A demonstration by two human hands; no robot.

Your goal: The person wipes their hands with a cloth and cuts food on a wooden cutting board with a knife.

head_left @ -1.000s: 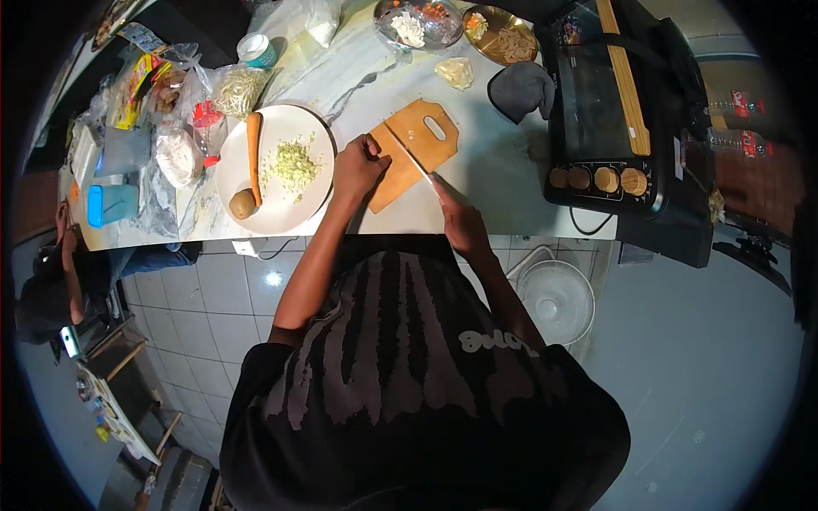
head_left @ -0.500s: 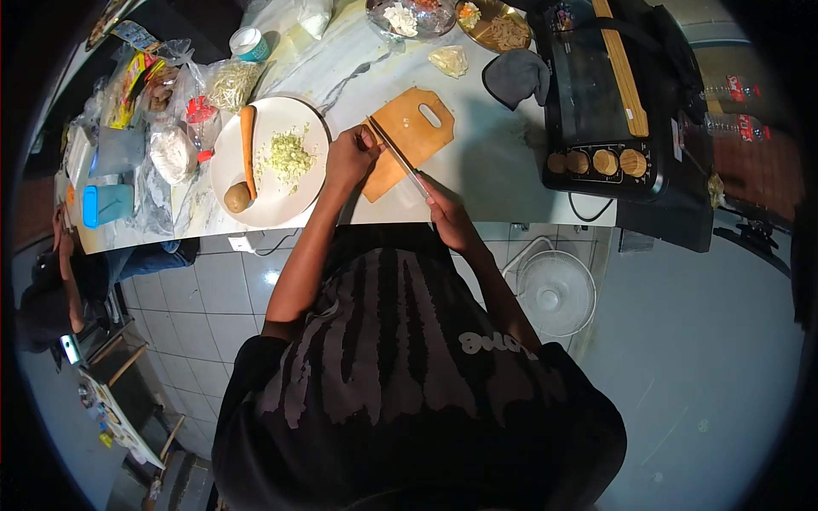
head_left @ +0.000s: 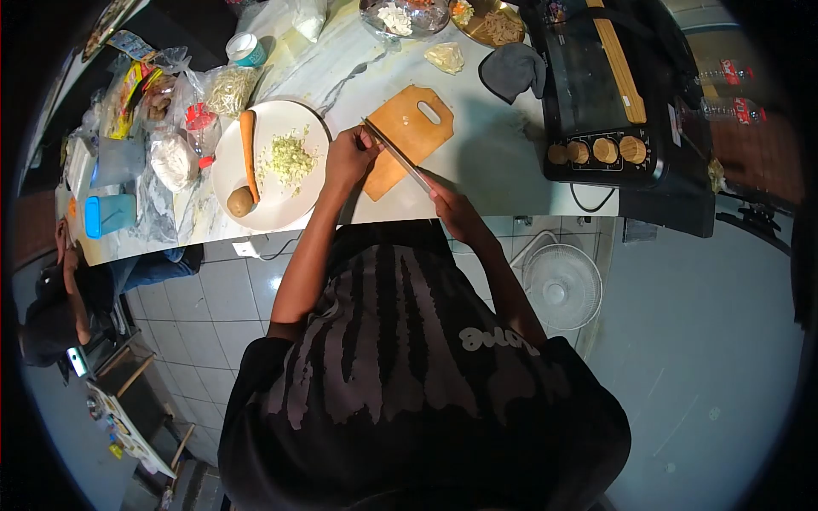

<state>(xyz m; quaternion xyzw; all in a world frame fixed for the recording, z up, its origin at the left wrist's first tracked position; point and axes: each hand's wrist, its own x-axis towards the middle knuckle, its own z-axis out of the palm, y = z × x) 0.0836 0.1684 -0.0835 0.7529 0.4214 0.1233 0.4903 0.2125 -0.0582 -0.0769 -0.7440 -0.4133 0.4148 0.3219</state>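
Note:
A knife (head_left: 396,153) lies diagonally over the wooden cutting board (head_left: 417,128), its handle end in my closed right hand (head_left: 456,213) by the counter edge. Over the board's left side is my left hand (head_left: 351,155), its fingers bent together near the blade's tip end. Whatever those fingers pinch is hidden or too small to make out. Two tiny pale bits show on the board. To the left, a white plate (head_left: 298,200) carries a carrot (head_left: 248,145), a round brown potato (head_left: 240,201) and a heap of finely chopped pale-green vegetable (head_left: 290,160).
A black oven (head_left: 596,102) with wooden-looking knobs stands at the right, a dark grey cloth (head_left: 514,72) beside it. Bagged food, a bag of bean sprouts (head_left: 230,89) and a blue-lidded container (head_left: 111,215) crowd the left. Another person (head_left: 64,307) is at far left.
The view has shifted slightly. Both hands stay in nearly the same place over the board, and the knife blade looks turned a little more on edge.

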